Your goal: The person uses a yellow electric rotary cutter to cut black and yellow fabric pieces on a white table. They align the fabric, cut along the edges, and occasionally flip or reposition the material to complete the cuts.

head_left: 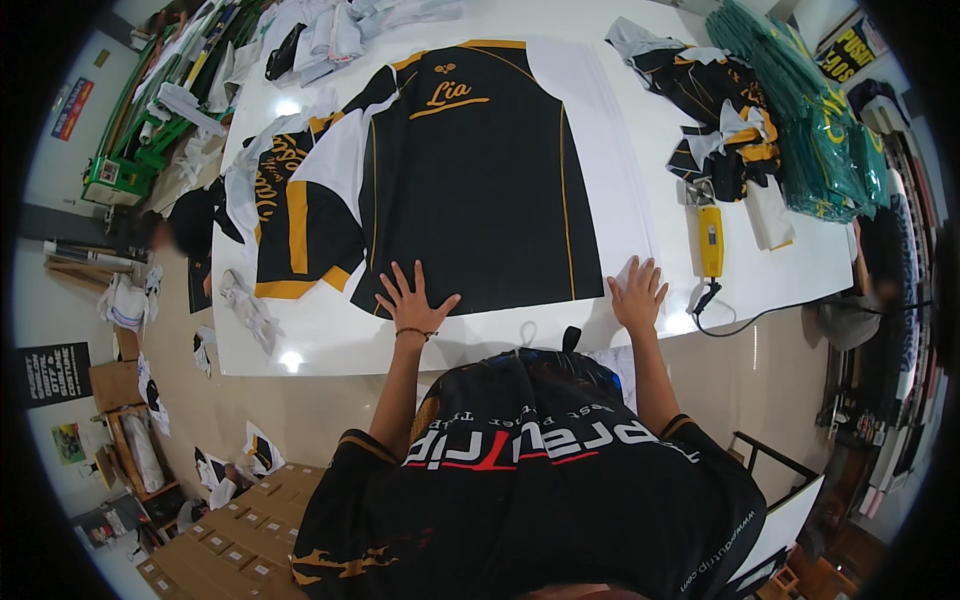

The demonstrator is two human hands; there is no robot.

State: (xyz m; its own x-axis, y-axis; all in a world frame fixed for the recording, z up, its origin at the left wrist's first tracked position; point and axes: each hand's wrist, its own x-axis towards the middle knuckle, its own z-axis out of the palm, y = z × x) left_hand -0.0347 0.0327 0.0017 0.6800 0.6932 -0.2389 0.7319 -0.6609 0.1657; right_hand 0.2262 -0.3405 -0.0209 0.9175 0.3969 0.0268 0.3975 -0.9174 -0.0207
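Note:
A black jersey panel (480, 200) with gold piping and gold lettering lies flat on the white table (480, 345). My left hand (412, 302) rests with fingers spread on the panel's lower left corner. My right hand (637, 293) is flat, fingers apart, just beyond the lower right corner, on the white sheet or tabletop; which one I cannot tell. White sheet material (615, 170) shows along the panel's right side. Left of the panel lie more black, white and gold printed pieces (298, 240), partly overlapping one another. Neither hand grips anything.
Right of the panel lies a yellow corded electric cutter (711, 242), its black cable (750, 328) running off the table edge. Behind it are crumpled fabric scraps (720, 110) and green plastic-wrapped bundles (805, 130). White cloth (335, 35) lies at the back. Cardboard boxes (235, 535) stand lower left.

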